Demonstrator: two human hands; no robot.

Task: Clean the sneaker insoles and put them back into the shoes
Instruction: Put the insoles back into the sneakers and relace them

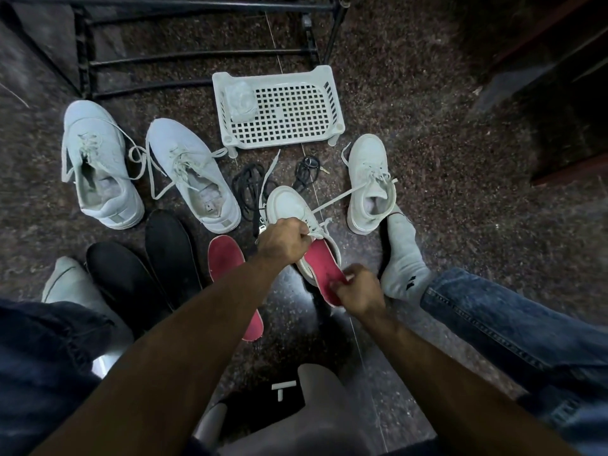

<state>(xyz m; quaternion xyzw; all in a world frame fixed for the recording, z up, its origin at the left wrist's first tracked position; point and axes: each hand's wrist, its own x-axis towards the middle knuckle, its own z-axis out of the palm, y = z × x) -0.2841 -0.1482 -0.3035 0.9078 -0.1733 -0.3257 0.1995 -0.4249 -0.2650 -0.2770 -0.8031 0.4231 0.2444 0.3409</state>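
At six o'clock, a white "T" mark; left hand grips the sneaker, right hand pinches the red insole.

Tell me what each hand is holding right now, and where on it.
The left hand grips the white sneaker at its laces and tongue. The right hand pinches the heel end of the red insole, whose front sits inside that sneaker.

We see a speckled stone floor, glossy near us. The white basket looks like matt plastic, the rack like dark metal, the jeans are rough denim cloth.
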